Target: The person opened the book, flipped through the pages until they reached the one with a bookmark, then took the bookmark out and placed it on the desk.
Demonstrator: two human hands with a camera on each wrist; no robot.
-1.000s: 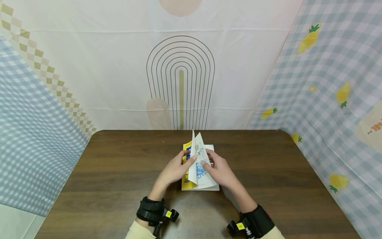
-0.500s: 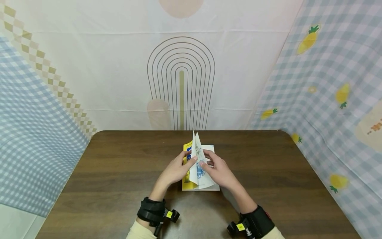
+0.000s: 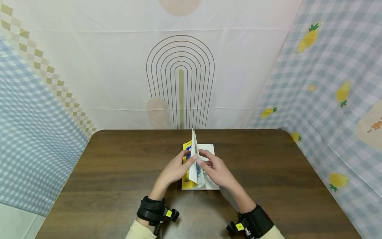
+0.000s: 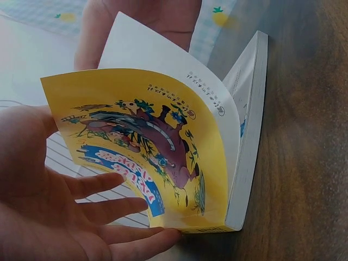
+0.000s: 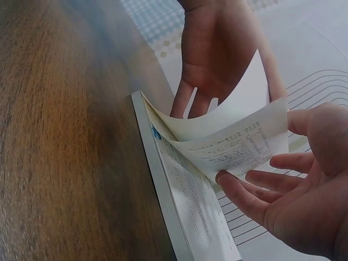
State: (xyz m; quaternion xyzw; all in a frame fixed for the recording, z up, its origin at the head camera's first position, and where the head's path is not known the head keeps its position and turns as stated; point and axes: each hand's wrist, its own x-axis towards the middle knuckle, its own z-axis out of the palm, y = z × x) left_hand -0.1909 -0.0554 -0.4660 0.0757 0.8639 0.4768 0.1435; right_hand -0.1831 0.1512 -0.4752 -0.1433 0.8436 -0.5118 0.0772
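A paperback book (image 3: 210, 186) lies on the table, partly opened. Its yellow front cover (image 4: 187, 122), with a purple animal drawing and a blue title patch, curves upward. My left hand (image 3: 174, 171) holds this cover and a white leaf (image 4: 147, 51) behind it, thumb on the inner side and fingers on the outer. My right hand (image 3: 219, 171) pinches a raised printed page (image 5: 234, 149) by its free edge, close to the left thumb. Beneath that page the right-hand block of printed pages (image 5: 198, 209) lies flat. The right hand hides part of the book in the head view.
The dark wooden table (image 3: 125, 159) spreads around the book. A white cloth (image 3: 113, 73) with arch lines hangs behind its far edge. Blue checked cloths stand at the left (image 3: 32, 132) and right (image 3: 322, 116). Each wrist wears a black strap with a small camera.
The right hand has shifted slightly left, bringing the raised page up against the cover and leaf in the left hand. More of the page beneath shows. The left hand stays in place.
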